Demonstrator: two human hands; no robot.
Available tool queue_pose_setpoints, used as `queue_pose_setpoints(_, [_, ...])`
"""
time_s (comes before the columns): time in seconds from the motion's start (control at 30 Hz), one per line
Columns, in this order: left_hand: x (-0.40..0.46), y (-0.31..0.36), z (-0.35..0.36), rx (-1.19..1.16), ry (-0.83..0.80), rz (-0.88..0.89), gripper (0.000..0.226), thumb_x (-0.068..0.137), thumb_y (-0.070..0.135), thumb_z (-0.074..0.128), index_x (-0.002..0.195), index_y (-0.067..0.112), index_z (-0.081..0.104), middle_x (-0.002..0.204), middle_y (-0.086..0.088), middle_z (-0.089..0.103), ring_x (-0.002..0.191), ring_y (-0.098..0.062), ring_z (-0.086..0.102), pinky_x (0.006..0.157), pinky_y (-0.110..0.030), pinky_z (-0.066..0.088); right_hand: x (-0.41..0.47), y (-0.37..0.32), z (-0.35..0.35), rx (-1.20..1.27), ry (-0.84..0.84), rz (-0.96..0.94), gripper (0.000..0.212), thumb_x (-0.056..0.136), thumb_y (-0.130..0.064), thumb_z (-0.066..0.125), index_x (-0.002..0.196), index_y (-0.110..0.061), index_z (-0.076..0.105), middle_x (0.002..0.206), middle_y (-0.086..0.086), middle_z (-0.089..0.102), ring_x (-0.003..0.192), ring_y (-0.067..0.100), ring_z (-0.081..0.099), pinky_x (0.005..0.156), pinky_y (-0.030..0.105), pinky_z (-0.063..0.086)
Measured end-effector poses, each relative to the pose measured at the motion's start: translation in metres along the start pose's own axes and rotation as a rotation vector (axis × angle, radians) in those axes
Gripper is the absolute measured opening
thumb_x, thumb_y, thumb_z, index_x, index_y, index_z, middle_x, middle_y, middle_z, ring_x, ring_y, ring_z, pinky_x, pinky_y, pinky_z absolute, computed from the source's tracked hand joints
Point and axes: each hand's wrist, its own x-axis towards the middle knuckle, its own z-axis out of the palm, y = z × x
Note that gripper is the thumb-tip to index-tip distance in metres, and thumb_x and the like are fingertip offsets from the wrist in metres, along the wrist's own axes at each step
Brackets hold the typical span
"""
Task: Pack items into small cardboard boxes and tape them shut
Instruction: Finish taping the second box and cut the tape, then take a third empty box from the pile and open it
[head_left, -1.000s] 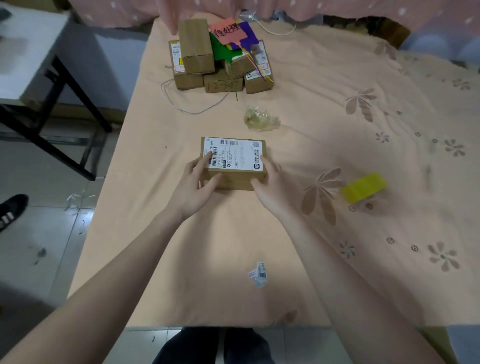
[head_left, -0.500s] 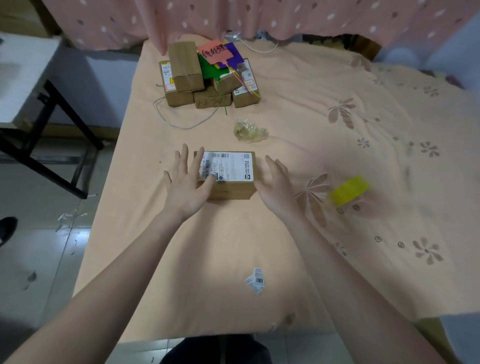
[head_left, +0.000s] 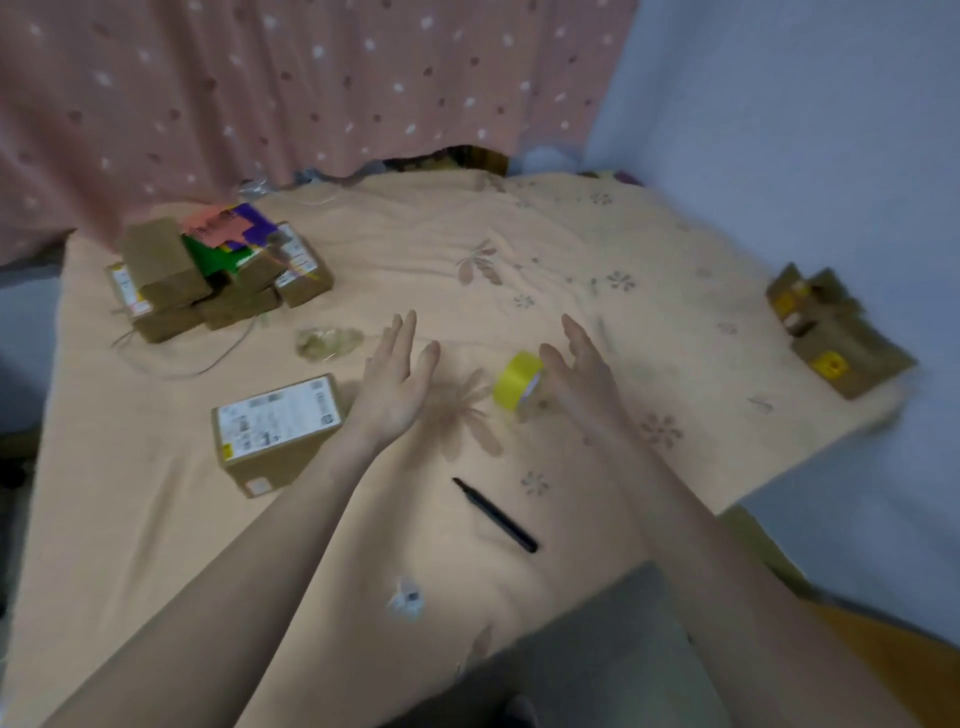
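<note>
The labelled cardboard box (head_left: 278, 431) lies on the peach cloth (head_left: 545, 249), just left of the left hand (head_left: 397, 384). Both hands hover with fingers straight, holding nothing; the right hand (head_left: 582, 371) seems to touch the yellow tape roll (head_left: 517, 381). A black pen (head_left: 496, 515) lies nearer.

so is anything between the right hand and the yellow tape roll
Nothing visible. The right hand is open just right of the yellow tape roll, its fingers straight, with only bare cloth between them. The black pen lies nearer the person, out of the way.
</note>
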Motion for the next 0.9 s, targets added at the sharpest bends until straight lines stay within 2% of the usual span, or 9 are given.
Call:
queue_pose_setpoints(0.1, [0.009, 0.044, 0.032, -0.034, -0.075, 0.07, 0.056, 0.101, 0.035, 0.033, 0.151, 0.017, 0.014, 0.16, 0.0, 0.007, 0.146, -0.01, 0.002, 0.116, -0.025, 0.001, 0.001, 0.016, -0.056, 0.021, 0.091, 0.025, 0.053, 0.099, -0.024, 0.045, 0.149, -0.017, 0.029, 0.153, 0.005, 0.033, 0.14, 0.017, 0.032, 0.109, 0.025, 0.027])
queue_pose_setpoints(0.23, [0.018, 0.103, 0.08, -0.078, -0.151, 0.152, 0.056, 0.101, 0.036, 0.035, 0.151, 0.017, 0.017, 0.159, 0.001, 0.007, 0.145, -0.007, 0.002, 0.114, -0.021, 0.001, 0.002, 0.04, -0.135, 0.049, 0.171, 0.037, 0.054, 0.099, -0.03, 0.043, 0.149, -0.019, 0.027, 0.155, 0.001, 0.029, 0.141, 0.016, 0.029, 0.11, 0.03, 0.025])
queue_pose_setpoints(0.43, [0.023, 0.202, 0.175, -0.084, -0.246, 0.27, 0.056, 0.101, 0.04, 0.032, 0.151, 0.02, 0.018, 0.159, 0.005, 0.006, 0.145, -0.005, 0.0, 0.115, -0.023, -0.001, 0.002, 0.084, -0.258, 0.093, 0.302, 0.043, 0.052, 0.098, -0.033, 0.044, 0.147, -0.022, 0.031, 0.152, -0.002, 0.035, 0.137, 0.014, 0.034, 0.101, 0.023, 0.026])
queue_pose_setpoints(0.57, [0.027, 0.268, 0.251, -0.108, -0.274, 0.325, 0.053, 0.102, 0.036, 0.03, 0.15, 0.016, 0.021, 0.158, 0.002, 0.014, 0.145, -0.009, 0.007, 0.113, -0.019, -0.001, -0.005, 0.117, -0.348, 0.088, 0.38, 0.058, 0.047, 0.097, -0.033, 0.045, 0.141, -0.018, 0.042, 0.136, -0.005, 0.053, 0.123, 0.01, 0.049, 0.099, 0.019, 0.033])
queue_pose_setpoints(0.63, [0.028, 0.294, 0.289, -0.152, -0.303, 0.341, 0.053, 0.102, 0.034, 0.032, 0.15, 0.013, 0.022, 0.157, 0.0, 0.02, 0.144, -0.011, 0.016, 0.108, -0.016, 0.007, -0.013, 0.134, -0.389, 0.073, 0.42, 0.08, 0.042, 0.097, -0.03, 0.046, 0.138, -0.018, 0.045, 0.118, -0.011, 0.059, 0.108, 0.005, 0.055, 0.089, 0.012, 0.037])
queue_pose_setpoints(0.7, [0.028, 0.316, 0.325, -0.19, -0.344, 0.326, 0.052, 0.099, 0.031, 0.041, 0.147, 0.012, 0.03, 0.152, -0.001, 0.031, 0.136, -0.015, 0.034, 0.105, -0.02, 0.023, -0.02, 0.154, -0.423, 0.059, 0.444, 0.126, 0.04, 0.096, -0.028, 0.047, 0.135, -0.02, 0.047, 0.119, -0.004, 0.058, 0.112, 0.015, 0.054, 0.095, 0.025, 0.042])
queue_pose_setpoints(0.73, [0.029, 0.324, 0.341, -0.18, -0.349, 0.32, 0.048, 0.097, 0.03, 0.047, 0.141, 0.012, 0.04, 0.145, -0.002, 0.042, 0.126, -0.015, 0.046, 0.099, -0.021, 0.032, -0.023, 0.164, -0.437, 0.06, 0.45, 0.152, 0.039, 0.096, -0.027, 0.047, 0.135, -0.02, 0.048, 0.122, 0.0, 0.056, 0.114, 0.018, 0.053, 0.097, 0.032, 0.043])
queue_pose_setpoints(0.8, [0.03, 0.334, 0.37, -0.148, -0.351, 0.333, 0.027, 0.091, 0.027, 0.058, 0.115, 0.014, 0.06, 0.118, 0.0, 0.062, 0.097, -0.011, 0.06, 0.079, -0.019, 0.041, -0.026, 0.183, -0.46, 0.065, 0.459, 0.188, 0.038, 0.097, -0.026, 0.047, 0.134, -0.019, 0.048, 0.119, 0.001, 0.055, 0.108, 0.016, 0.053, 0.088, 0.03, 0.044])
queue_pose_setpoints(0.9, [0.037, 0.342, 0.407, -0.123, -0.345, 0.369, 0.008, 0.086, 0.025, 0.066, 0.079, 0.02, 0.064, 0.084, 0.008, 0.066, 0.072, -0.004, 0.058, 0.062, -0.014, 0.04, -0.021, 0.211, -0.485, 0.048, 0.464, 0.236, 0.035, 0.097, -0.022, 0.047, 0.132, -0.02, 0.049, 0.121, 0.002, 0.055, 0.105, 0.015, 0.051, 0.082, 0.025, 0.039])
